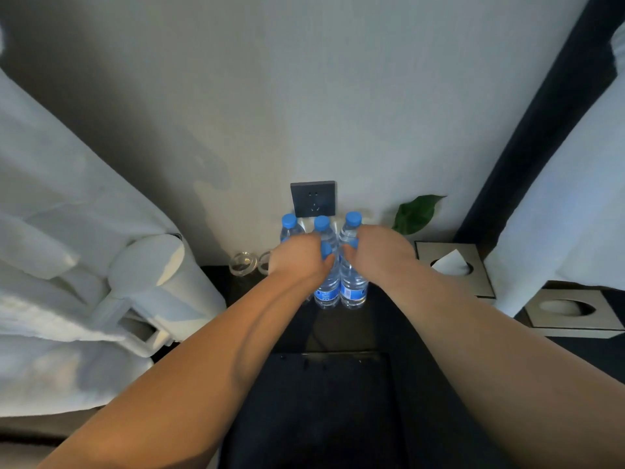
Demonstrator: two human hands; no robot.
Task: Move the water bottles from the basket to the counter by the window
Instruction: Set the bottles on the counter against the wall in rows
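Several clear water bottles with blue caps and blue labels stand on a dark counter [338,330] against the wall. My left hand [297,257] is closed around the neck of the front left bottle [327,289]. My right hand [382,253] is closed around the neck of the front right bottle [353,287]. Both front bottles stand upright with their bases on the counter. Behind them three more blue-capped bottles [321,225] stand in a row below a dark wall socket [313,198]. No basket is in view.
Two glass cups [242,263] stand left of the bottles. A white kettle [159,275] and white towels fill the left side. A tissue box [453,265] and a second box [571,309] lie at the right, beside a green leaf [416,214] and a white curtain.
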